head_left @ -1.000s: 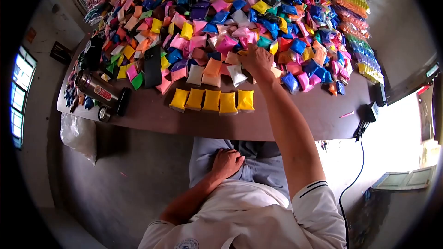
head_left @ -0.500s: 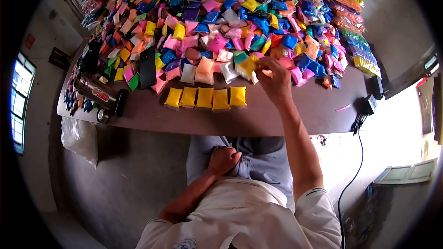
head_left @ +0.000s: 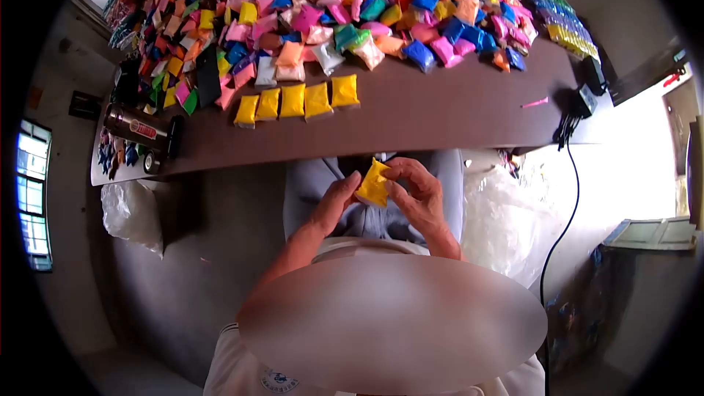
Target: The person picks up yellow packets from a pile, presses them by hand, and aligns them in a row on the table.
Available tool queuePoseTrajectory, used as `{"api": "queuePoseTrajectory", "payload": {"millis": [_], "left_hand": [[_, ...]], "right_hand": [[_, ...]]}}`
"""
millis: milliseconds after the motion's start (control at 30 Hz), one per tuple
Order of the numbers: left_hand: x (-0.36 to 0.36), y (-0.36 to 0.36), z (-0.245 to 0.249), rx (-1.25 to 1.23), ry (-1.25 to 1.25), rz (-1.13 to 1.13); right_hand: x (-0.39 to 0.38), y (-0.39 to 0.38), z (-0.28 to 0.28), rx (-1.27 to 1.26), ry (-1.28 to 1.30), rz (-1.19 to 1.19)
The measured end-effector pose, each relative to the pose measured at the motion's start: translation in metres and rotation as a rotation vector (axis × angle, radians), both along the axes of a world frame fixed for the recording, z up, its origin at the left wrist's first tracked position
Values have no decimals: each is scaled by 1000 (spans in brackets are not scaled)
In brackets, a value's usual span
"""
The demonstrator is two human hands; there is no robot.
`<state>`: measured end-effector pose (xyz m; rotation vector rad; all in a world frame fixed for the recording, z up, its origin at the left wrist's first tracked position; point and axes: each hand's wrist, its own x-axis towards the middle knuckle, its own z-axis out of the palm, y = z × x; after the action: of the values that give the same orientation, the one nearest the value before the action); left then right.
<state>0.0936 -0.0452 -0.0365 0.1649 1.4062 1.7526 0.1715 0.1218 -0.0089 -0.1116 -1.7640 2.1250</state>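
Note:
Above my lap, a small yellow packet [head_left: 373, 185] is held between my two hands. My left hand [head_left: 336, 202] grips its left edge, thumb up, with the other fingers partly hidden behind it. My right hand [head_left: 419, 194] pinches the packet's right side with thumb and fingers. On the table just beyond, several similar yellow packets [head_left: 292, 101] lie side by side in a row, with clear plastic margins at their lower ends. Behind that row spreads a large heap of coloured packets [head_left: 315, 18] in pink, blue, orange, green and white.
A dark flask [head_left: 138, 126] lies at the brown table's [head_left: 440, 114] left end, near a dark phone-like slab [head_left: 208, 77]. At the right are a pink stick [head_left: 535, 103] and a black adapter [head_left: 584, 101] with a hanging cable [head_left: 576, 198]. Plastic bags [head_left: 132, 213] sit below.
My right hand has come back from the heap to my lap with a yellow packet. My left hand has risen from my lap and taken hold of it too. The view has tilted downward.

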Motion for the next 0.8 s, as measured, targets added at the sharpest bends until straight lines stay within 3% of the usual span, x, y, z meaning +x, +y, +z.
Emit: {"api": "queuePoseTrajectory", "payload": {"millis": [100, 333, 400, 500, 800], "left_hand": [[7, 5, 21, -72, 243, -121], [39, -2, 29, -300, 485, -44], [39, -4, 26, -288, 502, -29], [41, -5, 25, -270, 516, 4], [44, -3, 20, -229, 464, -45]], "right_hand": [[11, 0, -15, 29, 18, 4], [32, -11, -10, -326, -95, 55], [35, -18, -7, -385, -259, 115], [34, -24, -23, -413, -293, 194], [26, -21, -26, -458, -221, 166]]}}
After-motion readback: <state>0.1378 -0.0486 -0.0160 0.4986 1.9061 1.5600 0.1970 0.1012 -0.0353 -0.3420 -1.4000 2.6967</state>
